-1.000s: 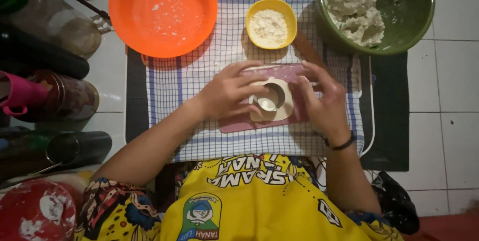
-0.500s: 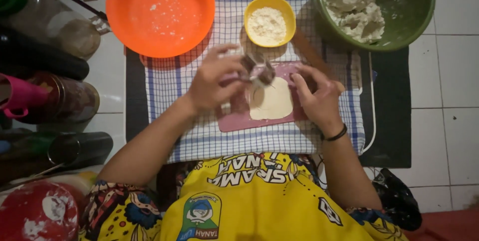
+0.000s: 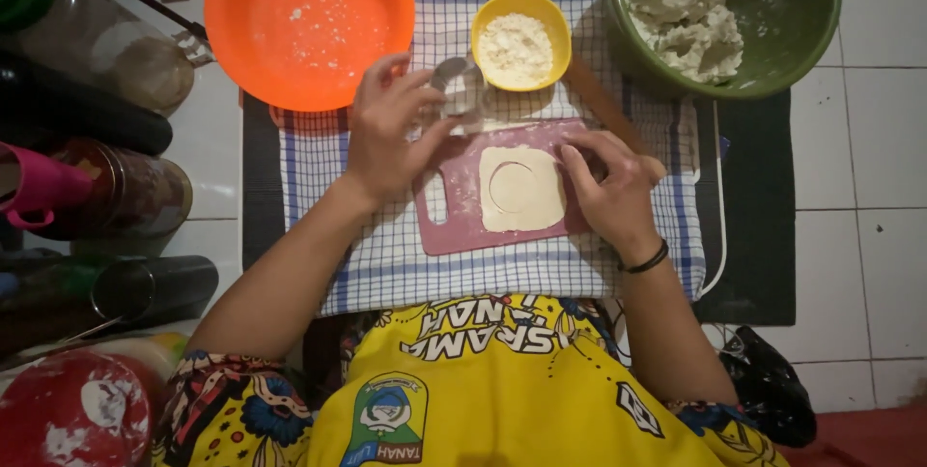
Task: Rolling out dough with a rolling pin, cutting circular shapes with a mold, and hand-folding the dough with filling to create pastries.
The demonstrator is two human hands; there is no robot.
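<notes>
A pale, flattened dough sheet (image 3: 522,189) with a round cut pressed into its middle lay on a pink cutting board (image 3: 454,221) at frame centre. The left hand (image 3: 391,134) gripped a round metal cutter (image 3: 456,85) just above it; the right hand (image 3: 610,182), fingers curled, touched the sheet's edge. Above, a yellow bowl (image 3: 521,5) held flour, a green bowl (image 3: 811,32) lumpy dough, an orange bowl (image 3: 241,32) flour specks

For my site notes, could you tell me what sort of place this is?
Probably a home kitchen floor used for dough work: white floor tiles, a checked cloth under a pink cutting board with rolled dough, and a green bowl of dough.
</notes>
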